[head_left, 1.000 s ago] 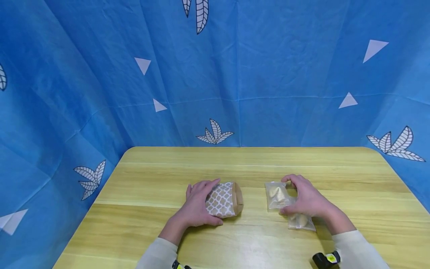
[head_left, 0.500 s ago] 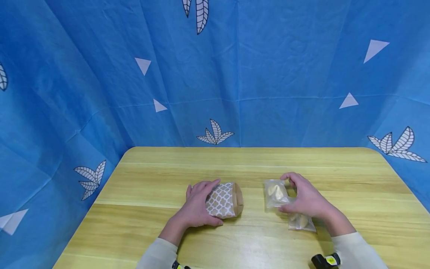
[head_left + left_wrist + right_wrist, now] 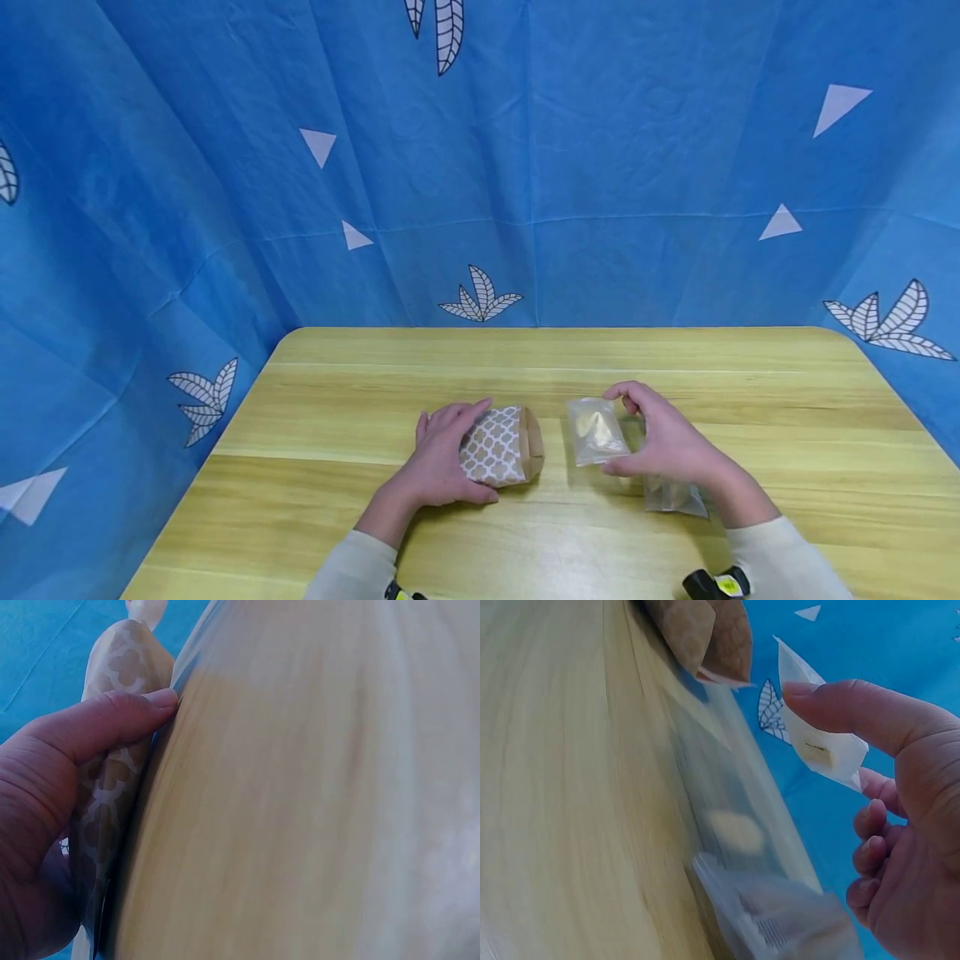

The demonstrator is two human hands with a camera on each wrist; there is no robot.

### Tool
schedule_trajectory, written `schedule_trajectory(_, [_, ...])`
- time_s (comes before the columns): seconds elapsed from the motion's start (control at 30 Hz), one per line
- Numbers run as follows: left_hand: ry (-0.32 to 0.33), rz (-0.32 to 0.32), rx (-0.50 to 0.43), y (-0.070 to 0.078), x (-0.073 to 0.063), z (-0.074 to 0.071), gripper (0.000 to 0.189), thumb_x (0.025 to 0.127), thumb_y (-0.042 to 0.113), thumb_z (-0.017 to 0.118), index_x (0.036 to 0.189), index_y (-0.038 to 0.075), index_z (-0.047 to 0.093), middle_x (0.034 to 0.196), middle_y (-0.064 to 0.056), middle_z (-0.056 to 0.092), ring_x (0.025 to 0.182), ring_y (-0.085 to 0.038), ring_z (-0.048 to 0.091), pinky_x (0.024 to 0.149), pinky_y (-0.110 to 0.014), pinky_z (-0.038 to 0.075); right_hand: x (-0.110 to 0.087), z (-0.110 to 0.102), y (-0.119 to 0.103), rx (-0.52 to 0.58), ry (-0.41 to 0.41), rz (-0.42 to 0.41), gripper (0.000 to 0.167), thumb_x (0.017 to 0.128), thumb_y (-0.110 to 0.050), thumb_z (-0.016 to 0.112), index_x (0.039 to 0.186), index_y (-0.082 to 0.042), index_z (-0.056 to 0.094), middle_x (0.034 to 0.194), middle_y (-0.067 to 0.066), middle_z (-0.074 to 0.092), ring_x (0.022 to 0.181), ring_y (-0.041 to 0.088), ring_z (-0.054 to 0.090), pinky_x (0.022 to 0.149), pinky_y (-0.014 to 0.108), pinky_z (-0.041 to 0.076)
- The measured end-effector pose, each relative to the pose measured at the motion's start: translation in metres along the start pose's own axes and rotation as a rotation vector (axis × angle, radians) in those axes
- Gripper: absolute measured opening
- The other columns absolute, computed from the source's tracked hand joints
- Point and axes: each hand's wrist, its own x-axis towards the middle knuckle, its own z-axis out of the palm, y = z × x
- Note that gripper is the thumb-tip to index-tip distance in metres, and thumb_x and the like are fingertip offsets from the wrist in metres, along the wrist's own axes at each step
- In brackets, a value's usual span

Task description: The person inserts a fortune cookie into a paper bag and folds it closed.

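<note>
My left hand (image 3: 438, 462) grips a brown paper bag (image 3: 491, 446) with a white lattice print, which lies on its side with the open mouth facing right. In the left wrist view the thumb (image 3: 112, 724) lies across the bag's printed side. My right hand (image 3: 667, 437) pinches a clear plastic packet (image 3: 597, 432) by its edges, between thumb and index finger. A pale golden, folded piece shows inside. The right wrist view has this packet (image 3: 829, 754) raised off the table. A second clear packet (image 3: 675, 497) lies under the right hand, partly hidden by it.
The wooden table (image 3: 562, 362) has rounded far corners. Blue cloth (image 3: 637, 167) with white leaves and triangles hangs behind it and at the sides. A black camera (image 3: 716, 585) is worn on the right wrist.
My right hand has lifted the packet and moved left with it, towards the bag's mouth. The second packet stays where it lay. My left hand and the bag have not moved.
</note>
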Motion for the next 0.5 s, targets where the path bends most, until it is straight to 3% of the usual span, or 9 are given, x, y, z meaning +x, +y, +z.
schedule_trajectory(0.5, [-0.009, -0.003, -0.001, 0.001, -0.001, -0.002, 0.125, 0.053, 0.050, 0.095, 0.158, 0.032, 0.029, 0.148, -0.001, 0.040, 0.140, -0.026, 0.028, 0.113, -0.063, -0.002, 0.012, 0.024, -0.017, 0.094, -0.063, -0.012, 0.081, 0.063, -0.026, 0.095, 0.128, -0.009, 0.051, 0.106, 0.013, 0.047, 0.100, 0.032, 0.044, 0.086, 0.050, 0.042])
